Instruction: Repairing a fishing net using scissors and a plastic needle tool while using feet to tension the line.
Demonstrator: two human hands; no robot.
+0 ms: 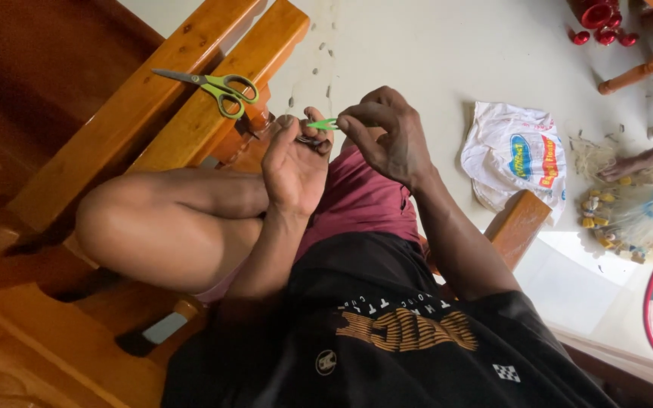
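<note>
Left hand (294, 162) cupped palm-up over the knee, a small dark piece (314, 141) pinched at its fingertips. Right hand (388, 130) clenched on a thin green strip (322, 124), tip meeting the dark piece. I judge the risk is a slip: the pinch is small, nothing beneath but lap and floor (432, 53), so either bit could drop and get lost. Green-handled scissors (217, 87) lie on the wooden armrest (153, 113), left of the hands, near its edge, knockable by the knee. White printed bag (515, 155) on the floor, right of the hands.

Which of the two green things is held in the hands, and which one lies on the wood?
The thin green strip is pinched between the left hand and right hand. The green-handled scissors lie untouched on the wooden chair arm.
</note>
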